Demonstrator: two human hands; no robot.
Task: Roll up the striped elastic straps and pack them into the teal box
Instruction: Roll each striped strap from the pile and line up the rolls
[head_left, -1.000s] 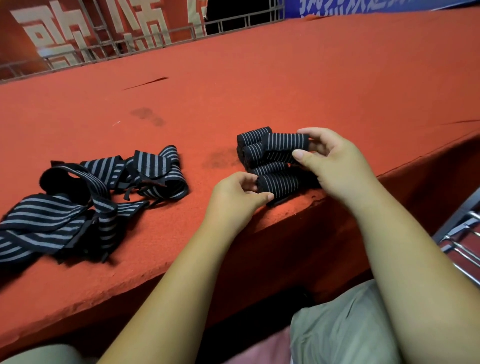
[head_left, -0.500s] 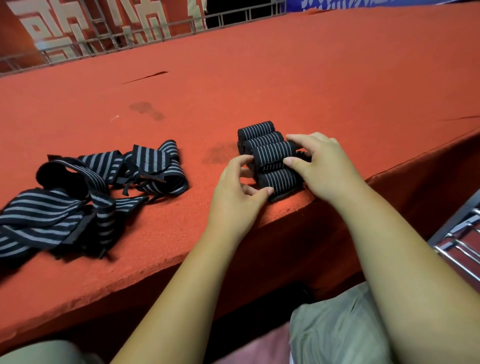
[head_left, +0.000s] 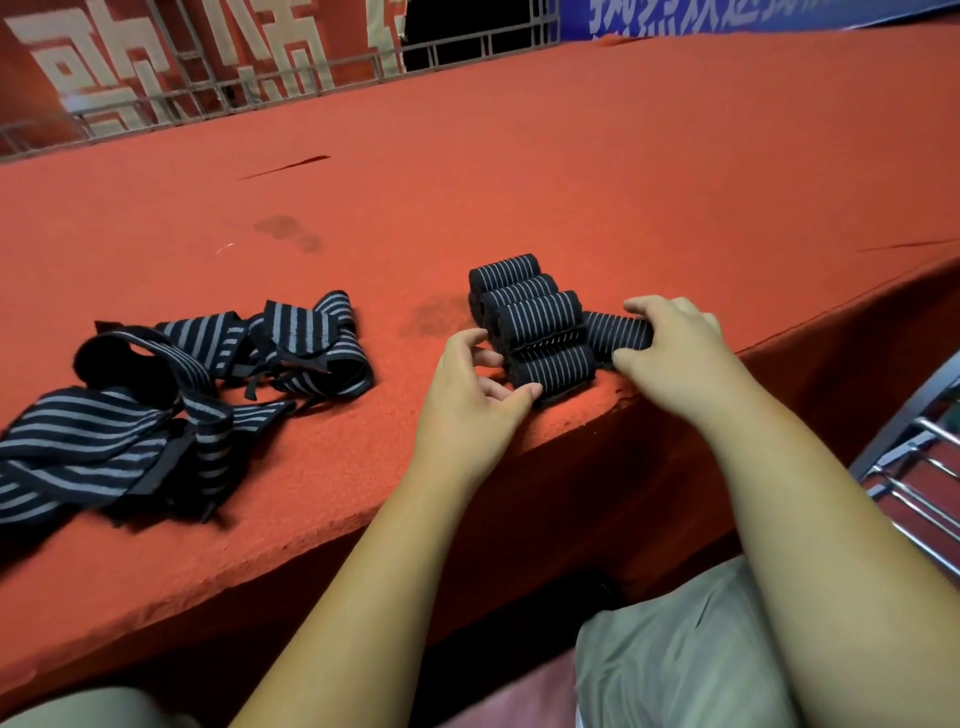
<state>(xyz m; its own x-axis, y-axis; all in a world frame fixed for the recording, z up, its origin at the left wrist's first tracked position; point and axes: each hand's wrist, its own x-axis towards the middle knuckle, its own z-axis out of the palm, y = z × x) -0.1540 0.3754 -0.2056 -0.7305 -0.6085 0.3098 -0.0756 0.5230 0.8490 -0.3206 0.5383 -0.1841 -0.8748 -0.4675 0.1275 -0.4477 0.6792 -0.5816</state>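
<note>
Several rolled black straps with grey stripes lie side by side near the front edge of the red carpeted surface. My left hand touches the left ends of the nearest rolls, thumb against the front roll. My right hand grips one more rolled strap lying just right of the row. A loose pile of unrolled striped straps lies at the left. No teal box is in view.
The red surface's front edge drops off just below the rolls. A metal chair frame stands at the right. A railing and banners run along the far side. My knees show at the bottom.
My right hand has slid to the right, off the row, and now holds a roll beside it. The left hand stays at the rolls' left ends.
</note>
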